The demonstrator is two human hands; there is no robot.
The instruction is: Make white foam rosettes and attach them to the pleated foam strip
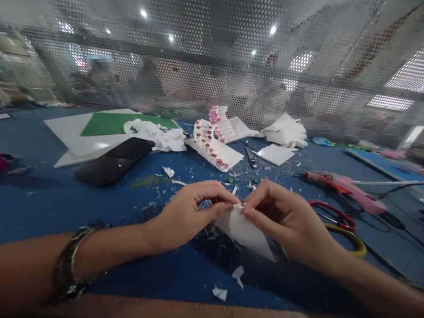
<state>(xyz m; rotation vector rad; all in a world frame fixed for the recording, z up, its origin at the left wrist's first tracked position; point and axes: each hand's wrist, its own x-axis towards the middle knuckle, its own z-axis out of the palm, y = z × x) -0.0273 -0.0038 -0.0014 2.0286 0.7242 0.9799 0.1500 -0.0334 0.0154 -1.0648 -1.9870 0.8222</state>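
Thin white paper hangs between my two hands above the blue table. Thumb and index finger of my left hand pinch its upper edge. My right hand pinches the same edge just to the right, the fingertips of both hands nearly touching. Below the pinched edge the paper slants down towards the table. Scissors with a red and a yellow handle lie beside my right hand, partly hidden by it. Small white scraps lie in front of the paper.
A pink glue gun with a cord lies at right. Farther back are folded white pieces with pink dots, a cutter knife, stacked white tissue, a black phone-like object and green sheet. A perforated metal screen stands behind.
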